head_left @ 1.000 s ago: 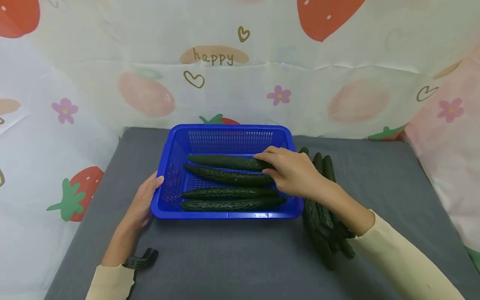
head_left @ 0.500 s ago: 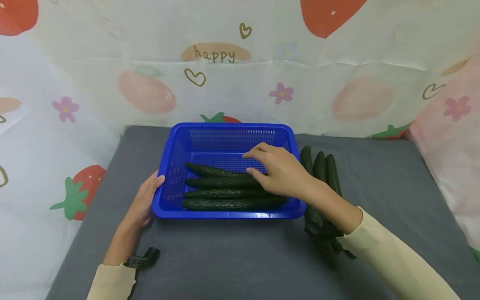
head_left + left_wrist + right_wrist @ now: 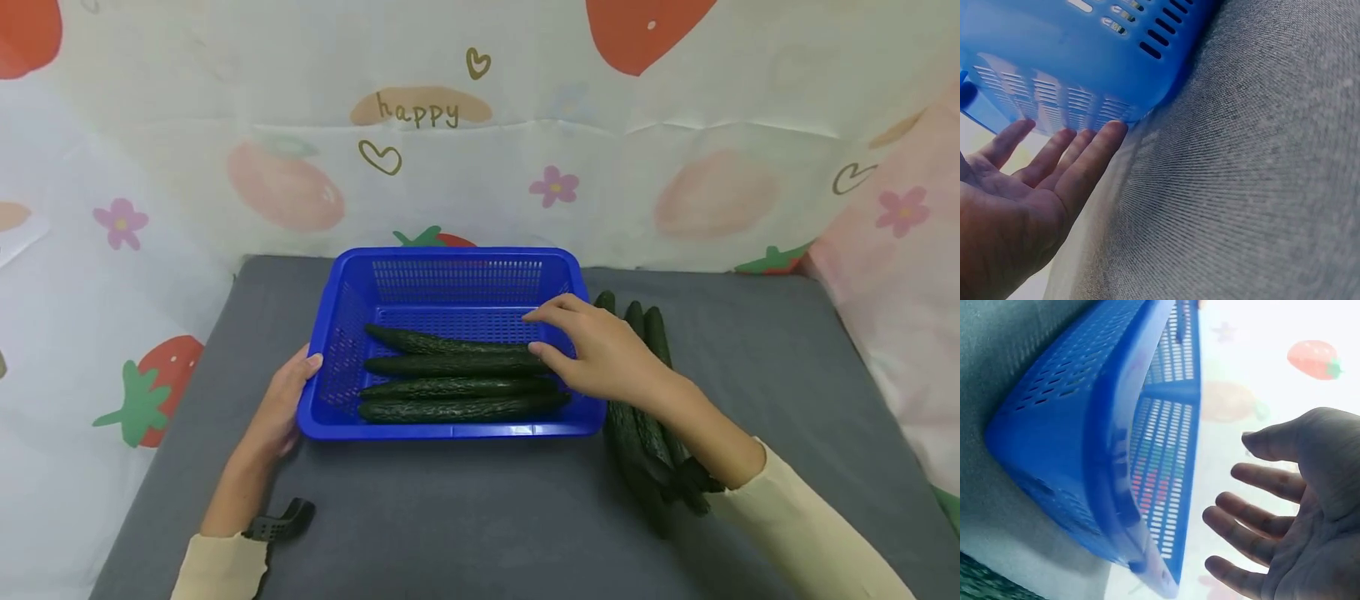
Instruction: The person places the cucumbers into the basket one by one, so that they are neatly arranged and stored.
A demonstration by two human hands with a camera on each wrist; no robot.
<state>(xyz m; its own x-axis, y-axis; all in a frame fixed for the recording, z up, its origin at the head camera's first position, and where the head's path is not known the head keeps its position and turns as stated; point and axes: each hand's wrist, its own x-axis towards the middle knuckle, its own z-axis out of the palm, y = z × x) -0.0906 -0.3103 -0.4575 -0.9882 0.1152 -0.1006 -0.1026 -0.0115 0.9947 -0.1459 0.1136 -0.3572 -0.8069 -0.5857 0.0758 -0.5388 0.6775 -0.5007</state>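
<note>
A blue perforated plastic basket (image 3: 457, 255) stands on the table with several dark green cucumbers (image 3: 457, 410) lying side by side in its near half. My left hand (image 3: 281, 400) holds the basket's left side, thumb on the rim; in the left wrist view its fingers (image 3: 1088, 165) lie against the outer wall. Over the basket's right end hovers my right hand (image 3: 600, 346), fingers spread and nothing in them. The right wrist view shows that hand (image 3: 1310, 512) apart from the rim. More cucumbers (image 3: 626, 446) lie right of the basket, partly hidden under my right forearm.
A grey cloth (image 3: 450, 517) covers the table. Behind it hangs a white curtain (image 3: 465, 183) printed with strawberries and flowers, and a pinkish one (image 3: 900, 275) borders the right. A black strap (image 3: 281, 521) sits on my left wrist.
My right hand has let go of the farthest cucumber in the basket and drawn back to the right. The two far cucumbers now lie nearer the others. My left hand stays on the basket.
</note>
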